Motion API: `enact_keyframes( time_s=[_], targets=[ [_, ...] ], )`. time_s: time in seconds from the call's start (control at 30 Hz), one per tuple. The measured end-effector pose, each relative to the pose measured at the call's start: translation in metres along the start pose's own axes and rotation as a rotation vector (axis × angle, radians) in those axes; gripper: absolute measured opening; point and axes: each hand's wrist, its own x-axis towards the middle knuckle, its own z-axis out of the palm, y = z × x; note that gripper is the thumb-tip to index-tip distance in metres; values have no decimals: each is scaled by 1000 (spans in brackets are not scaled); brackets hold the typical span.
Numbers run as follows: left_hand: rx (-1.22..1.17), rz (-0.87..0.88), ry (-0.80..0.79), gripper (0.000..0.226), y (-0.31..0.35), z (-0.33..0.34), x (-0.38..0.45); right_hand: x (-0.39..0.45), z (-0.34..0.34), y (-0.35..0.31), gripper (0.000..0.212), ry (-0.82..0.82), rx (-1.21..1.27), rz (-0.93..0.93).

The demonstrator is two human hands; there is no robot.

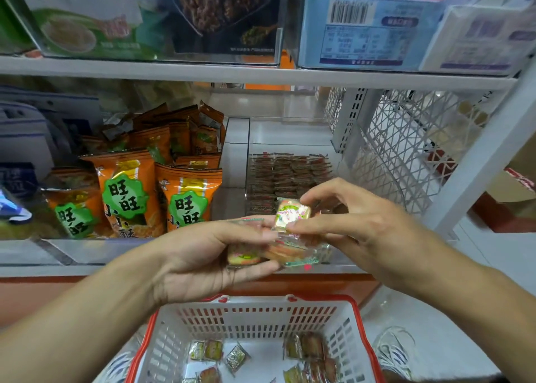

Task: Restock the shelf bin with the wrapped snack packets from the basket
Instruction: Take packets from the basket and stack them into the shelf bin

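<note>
now | left hand grips crinkly wrapped packets | right hand pinches one glossy packet

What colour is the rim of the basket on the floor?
Red, on the basket, whose slotted walls are white. It shows in the head view.

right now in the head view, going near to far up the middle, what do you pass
red-rimmed white basket with loose packets → left hand and right hand holding wrapped snack packets → clear shelf bin with stacked packets → upper shelf edge → boxed goods
</note>
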Motion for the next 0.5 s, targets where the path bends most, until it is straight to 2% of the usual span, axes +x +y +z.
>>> enact_keyframes(
  time_s=[0.07, 0.13, 0.2, 0.27, 0.37, 0.5],
  targets=[
    [1, 14, 30, 38, -2, 1, 1, 1, 3, -1, 46, -16, 4, 5],
    [14, 25, 82, 45, -6, 1, 2, 0, 6, 0, 40, -23, 91, 28],
    [47, 36, 116, 59, -9, -1, 4, 0, 7, 0, 38, -38, 226, 118],
    [91, 64, 132, 63, -10, 0, 3, -1, 6, 3, 35, -37, 375, 232],
    [112, 121, 165, 56, -9, 1, 1, 0, 3, 6, 34, 16, 681, 386],
    [143, 147, 185, 41, -10, 0, 1, 0, 2, 7, 40, 27, 944, 439]
  ],
)
